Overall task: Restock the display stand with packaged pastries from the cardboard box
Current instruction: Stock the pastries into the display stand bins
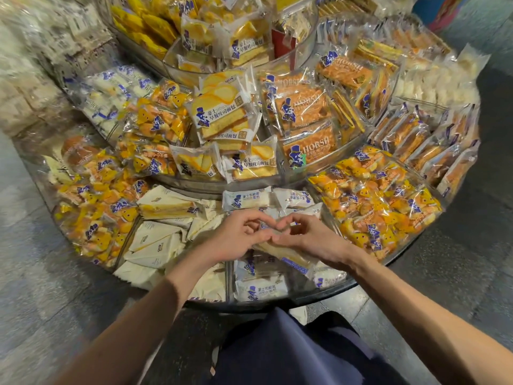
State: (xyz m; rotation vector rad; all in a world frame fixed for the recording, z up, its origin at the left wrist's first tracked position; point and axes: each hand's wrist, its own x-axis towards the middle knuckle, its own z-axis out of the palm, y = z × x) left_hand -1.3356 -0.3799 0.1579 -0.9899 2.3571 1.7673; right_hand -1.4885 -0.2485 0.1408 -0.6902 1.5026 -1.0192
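Observation:
Both hands meet over the front compartment of the round tiered display stand [327, 290]. My left hand [236, 238] and my right hand [311, 237] have curled fingers that pinch a white packaged pastry [288, 255] with blue print, held tilted just above the other white packs [261, 287] in that compartment. More of the same white packs [247, 198] lie behind the hands. The cardboard box is not in view.
Cream triangular sandwich packs [155, 243] fill the compartment to the left. Yellow-and-orange bun packs [380, 207] fill the one to the right. The upper tiers hold toast packs [222, 115] and orange Horsh packs [308, 107]. Grey floor surrounds the stand.

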